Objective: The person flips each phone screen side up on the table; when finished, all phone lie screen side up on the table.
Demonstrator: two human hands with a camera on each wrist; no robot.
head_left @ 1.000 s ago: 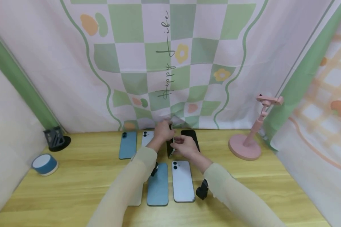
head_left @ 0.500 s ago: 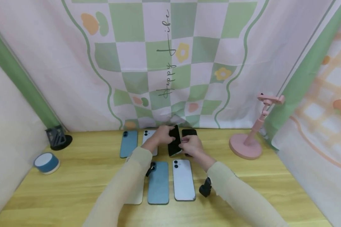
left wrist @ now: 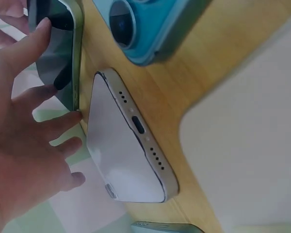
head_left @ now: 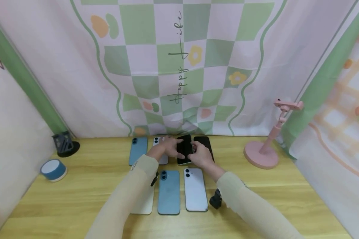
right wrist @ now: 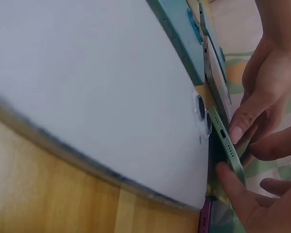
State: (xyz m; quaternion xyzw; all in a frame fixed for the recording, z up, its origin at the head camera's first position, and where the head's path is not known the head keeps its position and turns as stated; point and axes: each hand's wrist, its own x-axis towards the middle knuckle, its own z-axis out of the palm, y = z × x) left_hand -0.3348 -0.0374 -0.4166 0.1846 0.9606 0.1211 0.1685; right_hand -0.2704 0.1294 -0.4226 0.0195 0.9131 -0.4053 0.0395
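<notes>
A smartphone (head_left: 184, 146) lies screen up in the back row, with a dark screen and pale green frame (right wrist: 226, 138). My left hand (head_left: 169, 147) is at its left side, fingers spread and fairly straight, the thumb (left wrist: 42, 29) touching the screen. My right hand (head_left: 202, 155) pinches the right edge, with one fingertip (right wrist: 224, 171) near the end with the port. Beneath my left hand a white phone (left wrist: 121, 150) is partly covered. Just right of the held phone lies another dark-screened phone (head_left: 205, 142), partly hidden by my right hand.
A blue phone (head_left: 138, 151) ends the back row at left. In front lie a blue phone (head_left: 169, 196), a white phone (head_left: 196, 192) and a cream phone (head_left: 145, 202) partly under my left sleeve. A pink stand (head_left: 261, 154), blue-white round object (head_left: 53, 169) and black holder (head_left: 65, 144) flank them.
The green-framed phone has turned from nearly on edge to lying almost flat, screen up. My left hand has come down to its left side; my right hand stays at its right edge.
</notes>
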